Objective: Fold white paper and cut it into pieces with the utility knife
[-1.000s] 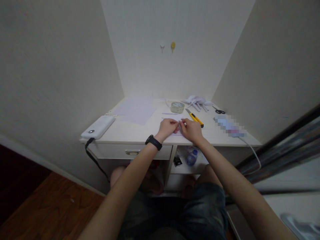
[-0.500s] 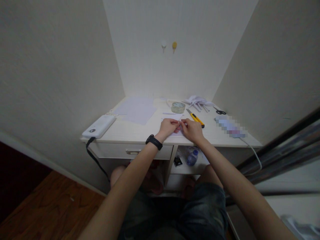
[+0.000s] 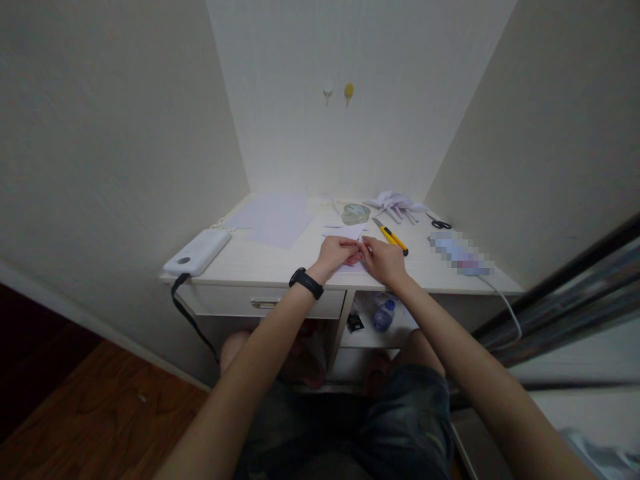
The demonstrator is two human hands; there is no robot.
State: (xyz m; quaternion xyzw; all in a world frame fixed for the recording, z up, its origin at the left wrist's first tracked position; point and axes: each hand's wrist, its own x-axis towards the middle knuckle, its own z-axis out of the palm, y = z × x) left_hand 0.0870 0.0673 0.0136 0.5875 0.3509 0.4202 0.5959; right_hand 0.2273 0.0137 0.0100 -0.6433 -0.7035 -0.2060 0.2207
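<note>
Both hands are working at the near edge of a small white desk [image 3: 280, 263] set between pale walls. The left hand [image 3: 336, 252], with a black watch [image 3: 306, 283] on its wrist, and the right hand [image 3: 384, 260] are meeting fingertip to fingertip over a small piece of white paper [image 3: 350, 233] that is lying flat on the desk in front of the person. The fingers of both hands are curling in and pinching the near edge of that paper between them; the exact fold is too small to make out.

Just beyond the right hand a yellow utility knife [image 3: 391, 235] is lying on the desk, and a roll of tape [image 3: 356, 213] is sitting behind the paper. A larger sheet of paper [image 3: 273, 219] is lying to the left, with a white power bank [image 3: 197, 252] resting at the left corner. Scissors [image 3: 440, 224] are lying far right.
</note>
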